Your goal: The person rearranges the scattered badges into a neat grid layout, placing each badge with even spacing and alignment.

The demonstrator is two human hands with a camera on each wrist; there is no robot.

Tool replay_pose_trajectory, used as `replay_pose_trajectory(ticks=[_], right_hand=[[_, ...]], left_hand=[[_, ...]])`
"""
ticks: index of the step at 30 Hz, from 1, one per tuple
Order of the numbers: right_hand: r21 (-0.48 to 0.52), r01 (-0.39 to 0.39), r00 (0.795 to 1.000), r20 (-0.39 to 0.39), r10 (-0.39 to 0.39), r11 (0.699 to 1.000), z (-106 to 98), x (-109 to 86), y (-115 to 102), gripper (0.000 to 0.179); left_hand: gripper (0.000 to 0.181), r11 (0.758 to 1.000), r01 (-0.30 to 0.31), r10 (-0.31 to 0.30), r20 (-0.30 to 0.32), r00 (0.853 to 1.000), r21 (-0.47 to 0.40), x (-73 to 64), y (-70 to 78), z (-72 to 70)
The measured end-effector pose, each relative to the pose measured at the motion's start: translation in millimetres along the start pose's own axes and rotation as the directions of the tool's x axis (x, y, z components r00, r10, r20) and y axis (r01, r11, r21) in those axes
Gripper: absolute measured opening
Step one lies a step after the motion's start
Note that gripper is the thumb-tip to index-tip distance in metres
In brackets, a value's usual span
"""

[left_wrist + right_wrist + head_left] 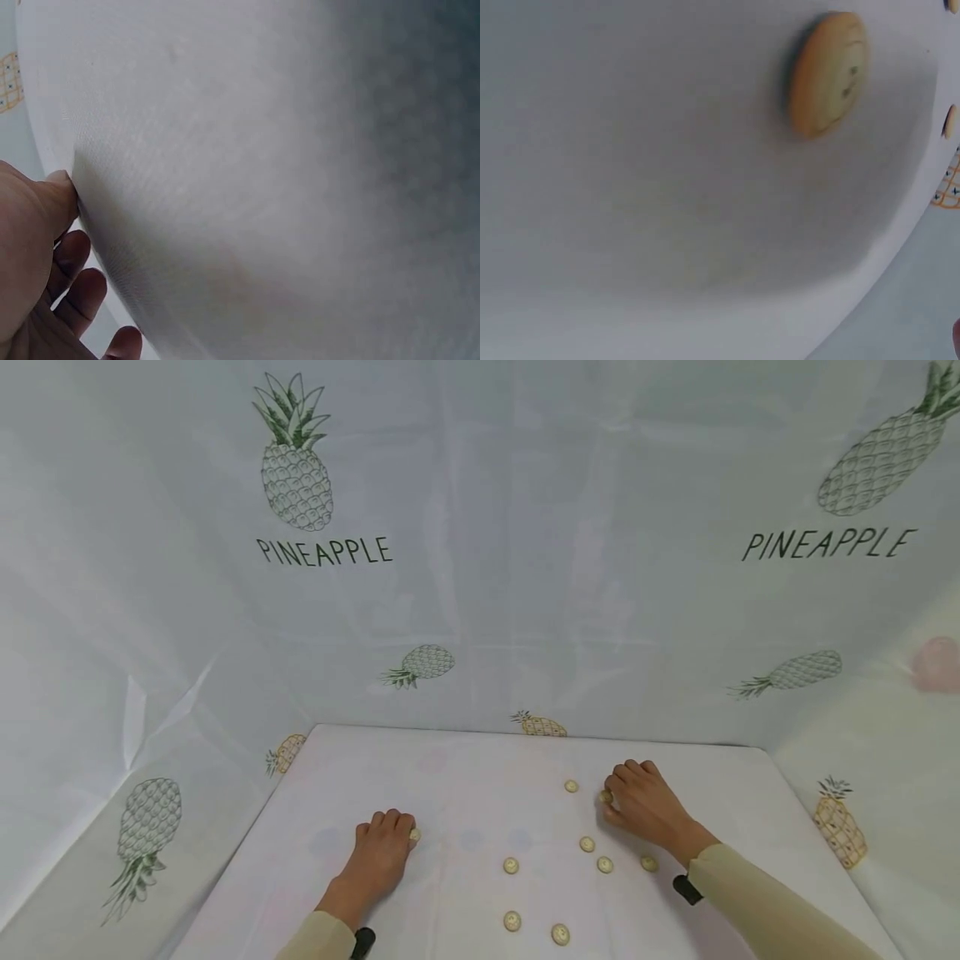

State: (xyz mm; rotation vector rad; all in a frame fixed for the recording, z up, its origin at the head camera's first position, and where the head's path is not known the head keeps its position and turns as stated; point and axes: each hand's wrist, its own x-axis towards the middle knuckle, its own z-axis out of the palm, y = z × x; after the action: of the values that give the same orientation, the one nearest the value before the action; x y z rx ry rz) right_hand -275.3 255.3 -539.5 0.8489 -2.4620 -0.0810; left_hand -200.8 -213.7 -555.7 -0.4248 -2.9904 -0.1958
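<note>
My left hand (378,856) is low over the left half of the white table, its fingers curled, pinching a small round cream biscuit (415,834) by the index finger. The left wrist view shows the thumb (60,196) against the table surface, with that biscuit hidden. Farther back on the right, my right hand (647,803) pinches another biscuit (606,797) between thumb and fingertips. A loose biscuit (649,863) lies below the right wrist. Large in the right wrist view is a biscuit (829,75) with a tan edge and small dark marks; only a sliver of fingertip shows there.
More biscuits lie spread over the table (457,785): one (572,786) left of the right hand, a pair (587,844) nearer, one (511,865) mid-table, and two (512,921) by the front. Pineapple-printed sheeting (525,568) encloses the back and sides.
</note>
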Motion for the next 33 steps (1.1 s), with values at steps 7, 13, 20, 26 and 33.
replay_pose_trajectory(ticks=[7,13,20,26,33], right_hand=[[0.028,0.02,1.0,-0.005,-0.02,0.999,15,21.7,-9,0.019],[0.036,0.018,0.999,0.027,-0.019,0.999,24,40.8,-20,0.022],[0.058,0.018,0.996,0.085,-0.023,0.998,35,62.4,-36,0.024],[0.094,0.018,0.995,0.098,-0.027,0.995,42,76.6,-48,0.024],[0.094,-0.001,0.992,0.129,-0.011,0.996,45,85.0,-53,0.022]], left_hand=[[0.021,1.0,0.006,-0.006,0.011,1.0,-0.008,-0.2,1.8,-2.3],[0.02,1.0,0.013,-0.013,0.015,1.0,-0.013,-0.3,1.2,0.1],[0.019,1.0,-0.003,0.003,0.002,1.0,-0.022,-0.9,3.0,-2.4],[0.02,1.0,0.001,-0.001,0.007,1.0,-0.009,-1.2,3.1,-4.6],[0.018,1.0,-0.026,0.025,-0.006,1.0,-0.008,-2.4,3.6,-8.1]])
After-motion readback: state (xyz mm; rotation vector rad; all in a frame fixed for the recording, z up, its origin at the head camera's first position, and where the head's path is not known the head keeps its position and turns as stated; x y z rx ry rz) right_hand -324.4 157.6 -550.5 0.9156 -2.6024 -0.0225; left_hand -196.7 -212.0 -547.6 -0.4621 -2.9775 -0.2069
